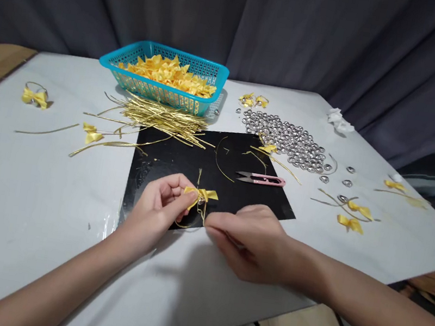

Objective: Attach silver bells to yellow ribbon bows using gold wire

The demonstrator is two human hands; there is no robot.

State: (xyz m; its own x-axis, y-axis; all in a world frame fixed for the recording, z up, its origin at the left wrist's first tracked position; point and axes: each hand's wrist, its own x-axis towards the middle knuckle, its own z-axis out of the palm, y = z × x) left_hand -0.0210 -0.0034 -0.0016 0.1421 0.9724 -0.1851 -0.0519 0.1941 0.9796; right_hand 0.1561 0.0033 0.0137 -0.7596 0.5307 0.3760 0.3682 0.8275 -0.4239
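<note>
Between thumb and fingers, my left hand (164, 201) pinches a yellow ribbon bow (207, 194) by its left side, above the front part of a black mat (185, 160). A small silvery bead shows at the middle of the bow. Thin gold wire (200, 212) hangs from the bow in a loop, and a short piece sticks up behind it. My right hand (250, 240) is closed, its thumb and forefinger pinching the wire just right of the bow. The wire's end inside my right fingers is hidden.
A blue basket (151, 84) of yellow bows stands at the back. Before it lies a pile of gold wires (162, 119). Silver beads (287, 138) spread at the right, near pink-handled thread snips (261, 179). A finished-looking bow (34, 97) lies far left; loose bows (350, 224) lie right.
</note>
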